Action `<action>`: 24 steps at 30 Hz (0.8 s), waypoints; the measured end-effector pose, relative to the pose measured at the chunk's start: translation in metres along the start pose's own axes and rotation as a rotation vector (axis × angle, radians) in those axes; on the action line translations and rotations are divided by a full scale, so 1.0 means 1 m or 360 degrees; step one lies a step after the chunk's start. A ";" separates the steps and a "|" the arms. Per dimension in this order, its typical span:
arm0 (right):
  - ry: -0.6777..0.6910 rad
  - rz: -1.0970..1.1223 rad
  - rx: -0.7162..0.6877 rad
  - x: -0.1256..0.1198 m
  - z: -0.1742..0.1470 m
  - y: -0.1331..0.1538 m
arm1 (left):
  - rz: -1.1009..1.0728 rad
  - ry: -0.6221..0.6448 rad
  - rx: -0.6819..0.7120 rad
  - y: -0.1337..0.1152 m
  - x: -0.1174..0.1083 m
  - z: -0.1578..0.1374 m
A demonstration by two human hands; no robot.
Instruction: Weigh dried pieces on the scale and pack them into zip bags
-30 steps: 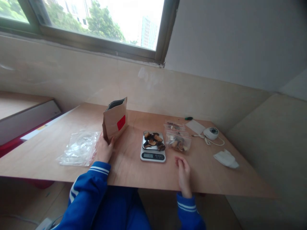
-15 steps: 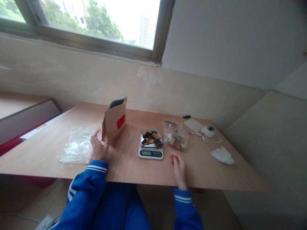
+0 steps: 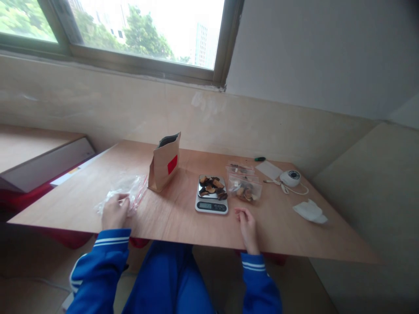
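My left hand (image 3: 115,211) is over the clear plastic zip bags (image 3: 131,185) at the left of the table, its fingers closed on their near edge. My right hand (image 3: 247,226) rests on the table with fingers curled together and nothing visible in them. Between the hands stands a white digital kitchen scale (image 3: 212,207) with dried brown mushroom slices (image 3: 212,186) on its plate. The display is lit, but its digits are too blurred to read. An open brown paper bag (image 3: 162,168) with a red label stands upright behind my left hand.
Right of the scale lie filled zip bags (image 3: 246,192). Beyond them are a white camera (image 3: 290,178) with its cable, a white card (image 3: 269,170), a green-handled screwdriver (image 3: 260,159) and a crumpled white tissue (image 3: 310,211). A wall and window rise behind the table (image 3: 183,218).
My left hand has left the side of the paper bag and come down and left onto the plastic bags. My right hand stays about where it was. The view has shifted slightly.
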State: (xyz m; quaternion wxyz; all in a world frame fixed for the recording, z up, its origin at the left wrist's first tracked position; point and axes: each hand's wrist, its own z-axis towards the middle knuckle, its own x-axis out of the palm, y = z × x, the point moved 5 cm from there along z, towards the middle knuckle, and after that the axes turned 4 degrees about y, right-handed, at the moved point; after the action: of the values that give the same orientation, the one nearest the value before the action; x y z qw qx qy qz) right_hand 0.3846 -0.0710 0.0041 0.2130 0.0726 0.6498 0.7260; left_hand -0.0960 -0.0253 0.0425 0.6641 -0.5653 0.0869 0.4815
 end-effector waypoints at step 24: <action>0.0544 0.0118 -0.0085 0.049 -0.052 0.063 | -0.1012 0.0266 0.0497 -0.181 0.018 -0.127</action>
State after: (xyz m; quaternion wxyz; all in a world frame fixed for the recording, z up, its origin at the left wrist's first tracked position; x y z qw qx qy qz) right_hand 0.3075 -0.1028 0.0500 0.0746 -0.0337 0.6539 0.7521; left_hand 0.1016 -0.1031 0.1080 0.8495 -0.4933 0.0332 0.1840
